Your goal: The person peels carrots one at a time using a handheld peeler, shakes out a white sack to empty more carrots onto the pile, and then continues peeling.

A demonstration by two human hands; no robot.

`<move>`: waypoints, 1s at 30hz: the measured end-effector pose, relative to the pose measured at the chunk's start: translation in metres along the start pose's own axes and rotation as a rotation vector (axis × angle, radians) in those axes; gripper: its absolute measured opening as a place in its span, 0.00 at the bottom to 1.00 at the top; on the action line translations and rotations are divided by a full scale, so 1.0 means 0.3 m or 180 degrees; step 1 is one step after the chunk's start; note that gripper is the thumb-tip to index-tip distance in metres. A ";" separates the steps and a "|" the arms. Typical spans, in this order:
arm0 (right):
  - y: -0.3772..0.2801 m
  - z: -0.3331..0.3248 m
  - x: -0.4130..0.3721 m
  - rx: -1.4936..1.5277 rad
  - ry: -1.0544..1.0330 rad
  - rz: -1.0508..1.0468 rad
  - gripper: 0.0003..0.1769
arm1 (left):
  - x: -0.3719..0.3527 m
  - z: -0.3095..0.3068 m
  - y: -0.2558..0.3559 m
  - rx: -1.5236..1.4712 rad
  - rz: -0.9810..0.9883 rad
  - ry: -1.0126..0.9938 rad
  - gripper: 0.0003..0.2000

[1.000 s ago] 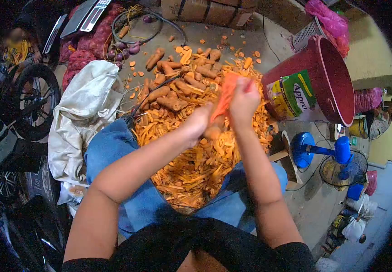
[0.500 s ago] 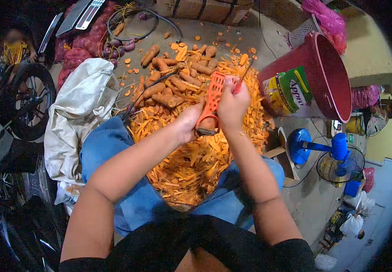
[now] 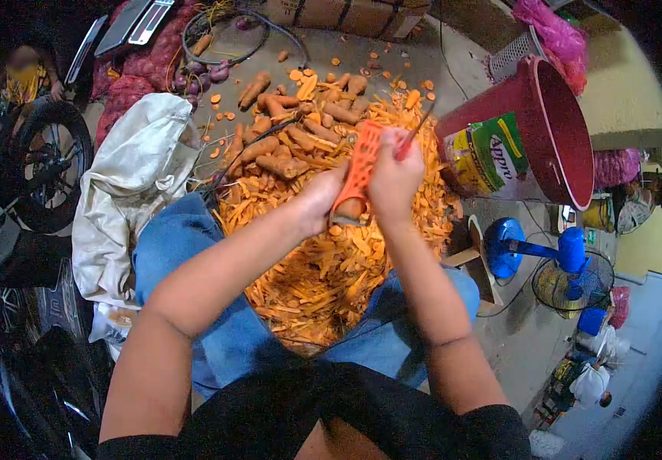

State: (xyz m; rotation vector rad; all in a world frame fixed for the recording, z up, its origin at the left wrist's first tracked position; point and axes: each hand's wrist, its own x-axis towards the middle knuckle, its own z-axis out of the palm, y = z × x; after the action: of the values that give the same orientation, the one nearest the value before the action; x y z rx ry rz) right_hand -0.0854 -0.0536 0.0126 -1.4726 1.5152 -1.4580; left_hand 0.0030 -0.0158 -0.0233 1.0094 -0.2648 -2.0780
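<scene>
My right hand point(image 3: 396, 180) is closed round an orange peeler point(image 3: 361, 162) with a perforated body. A thin tool with a red handle point(image 3: 404, 146), which looks like a knife, is also in that hand and points up to the right. My left hand point(image 3: 317, 201) grips a carrot point(image 3: 352, 208), mostly hidden by the peeler and fingers; its end shows at the peeler's lower opening, near the blade. Below both hands lies a big heap of orange peelings point(image 3: 323, 268) between my knees. Several unpeeled carrots point(image 3: 281, 166) rest on its far side.
A large red bucket point(image 3: 484, 100) lies tilted at the right, with a blue fan point(image 3: 574, 249) nearer me. A white sack point(image 3: 128, 192) is by my left knee. Net bags of onions point(image 3: 126, 100), a motorbike wheel point(image 3: 44, 165) and another person point(image 3: 28, 77) are at the left.
Both hands keep nearly the same place. The peeler has turned slightly, and a piece of orange peel now shows at its lower end, where the dark blade edge was seen.
</scene>
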 end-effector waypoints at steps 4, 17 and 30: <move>0.094 -0.013 0.056 -0.0330 0.0140 -0.0352 0.10 | -0.049 0.029 0.009 0.0932 -0.0131 -0.0129 0.13; 0.018 0.006 -0.013 0.0467 -0.0134 0.0043 0.10 | -0.022 0.023 0.024 -0.0166 -0.0185 0.0030 0.14; 0.113 -0.111 0.191 0.0250 0.0565 0.0199 0.10 | -0.054 0.023 0.037 0.0466 -0.0378 -0.0011 0.19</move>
State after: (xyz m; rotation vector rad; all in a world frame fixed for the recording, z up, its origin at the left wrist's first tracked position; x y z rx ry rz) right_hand -0.1400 -0.1037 0.0054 -1.2669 1.5738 -1.6274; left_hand 0.0101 -0.0124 -0.0040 1.1330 -0.3711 -2.1929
